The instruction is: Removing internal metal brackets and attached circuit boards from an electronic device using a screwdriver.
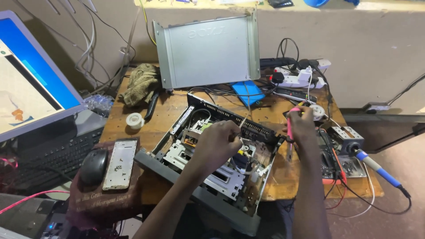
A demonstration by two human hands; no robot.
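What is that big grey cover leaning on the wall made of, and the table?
The grey cover looks like thin sheet metal: dull silvery finish, folded edges, soft sheen. The table looks like bare wood, brown, worn and stained, with grain showing. The cloth beside the cover looks like rumpled fabric.

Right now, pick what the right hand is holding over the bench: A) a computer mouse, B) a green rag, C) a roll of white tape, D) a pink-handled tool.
D: the right hand grips a pink-handled tool beside the opened player chassis, while the tape roll and mouse lie untouched on the left.
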